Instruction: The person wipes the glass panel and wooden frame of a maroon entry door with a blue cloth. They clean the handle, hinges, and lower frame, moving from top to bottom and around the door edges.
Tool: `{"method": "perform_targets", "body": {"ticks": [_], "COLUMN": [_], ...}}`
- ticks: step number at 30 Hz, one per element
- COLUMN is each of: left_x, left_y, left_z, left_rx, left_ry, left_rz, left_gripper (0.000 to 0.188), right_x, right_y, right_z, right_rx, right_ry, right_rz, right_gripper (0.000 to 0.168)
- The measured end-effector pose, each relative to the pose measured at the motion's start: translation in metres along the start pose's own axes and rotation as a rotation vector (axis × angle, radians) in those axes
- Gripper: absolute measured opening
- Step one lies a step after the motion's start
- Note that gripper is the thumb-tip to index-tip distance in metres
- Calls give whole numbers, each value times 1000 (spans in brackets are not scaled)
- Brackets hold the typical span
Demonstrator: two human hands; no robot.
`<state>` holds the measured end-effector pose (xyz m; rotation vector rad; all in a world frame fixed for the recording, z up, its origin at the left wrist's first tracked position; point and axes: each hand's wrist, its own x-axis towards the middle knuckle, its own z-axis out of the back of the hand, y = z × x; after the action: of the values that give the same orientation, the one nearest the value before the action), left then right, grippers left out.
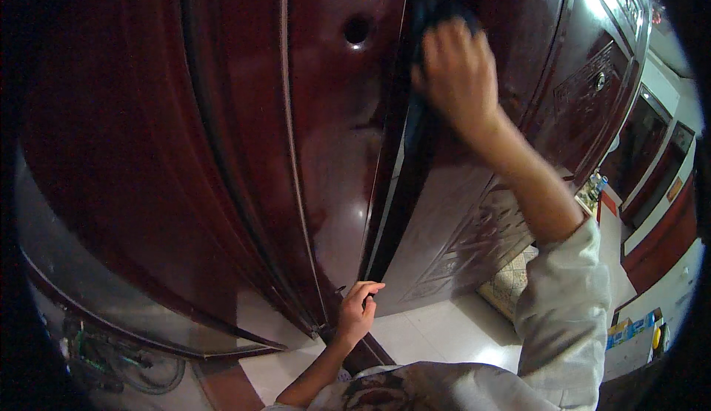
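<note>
A tall, glossy dark red door (328,150) stands before me, with a round hole (356,30) in its face. My right hand (461,66) is raised high against the door's dark edge, blurred, its fingers bent over a dark bluish cloth (417,114). The hand hides part of the cloth. Lower down, my left hand (356,310) curls its fingers around the edge of the door near a small latch-like part (340,289). Right of the edge, a panel with carved relief (477,227) reflects the light.
Another carved panel with a round knob (600,81) is at the upper right. Below lie pale floor tiles (427,327) and a patterned mat (508,280). A coiled hose or cable (150,375) sits at the lower left. Colourful boxes (633,327) stand at the lower right.
</note>
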<state>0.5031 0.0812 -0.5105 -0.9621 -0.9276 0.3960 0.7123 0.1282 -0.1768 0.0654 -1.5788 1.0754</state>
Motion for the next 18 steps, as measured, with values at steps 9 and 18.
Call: {"method": "perform_targets", "body": {"ticks": [9,18], "left_x": [-4,-26], "left_y": [-5,27], "left_z": [8,49], "left_rx": [-32,109], "left_ry": [36,-266], "left_rz": [22,138], "left_gripper": [35,34], "right_x": [-275,-179], "right_y": [171,95], "right_z": [0,13], "right_rx": [280,644], "right_ry": [716,434], "right_rz": [775,257], "right_gripper": [35,10]}}
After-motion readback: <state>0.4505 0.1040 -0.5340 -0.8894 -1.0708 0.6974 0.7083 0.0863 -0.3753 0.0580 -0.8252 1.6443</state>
